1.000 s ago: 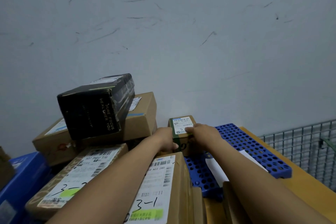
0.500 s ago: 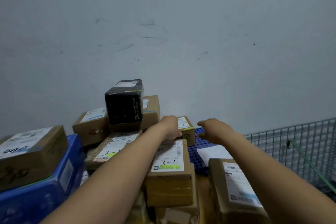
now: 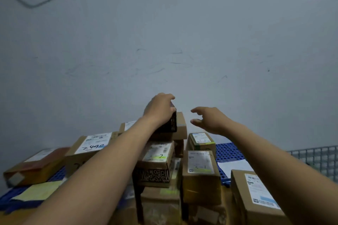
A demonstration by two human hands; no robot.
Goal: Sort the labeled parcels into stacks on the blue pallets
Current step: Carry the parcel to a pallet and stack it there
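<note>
My left hand [image 3: 159, 108] grips the top of a black parcel [image 3: 171, 123] that stands on a brown box [image 3: 181, 126] at the top of the pile. To its right, my right hand [image 3: 208, 118] hovers with fingers spread, holding nothing, just short of the black parcel. Below sits the small green-taped labelled box [image 3: 201, 141] on the blue pallet [image 3: 228, 151]. A tall parcel marked 3-1 [image 3: 200, 168] stands in front of it. Another labelled parcel [image 3: 158, 154] lies on a dark patterned box [image 3: 153, 175].
At left, a box marked 2440 [image 3: 91, 145] and a reddish flat parcel [image 3: 36, 165] rest on a second blue pallet [image 3: 58, 173], with a yellow sheet [image 3: 38, 190] in front. A large labelled box [image 3: 256, 193] and white paper [image 3: 234, 165] are at right, near a wire cage [image 3: 318, 157].
Both hands left the small green-taped box on the pallet and rose. My left hand took hold of the black parcel on top; the view pulled back and tilted up.
</note>
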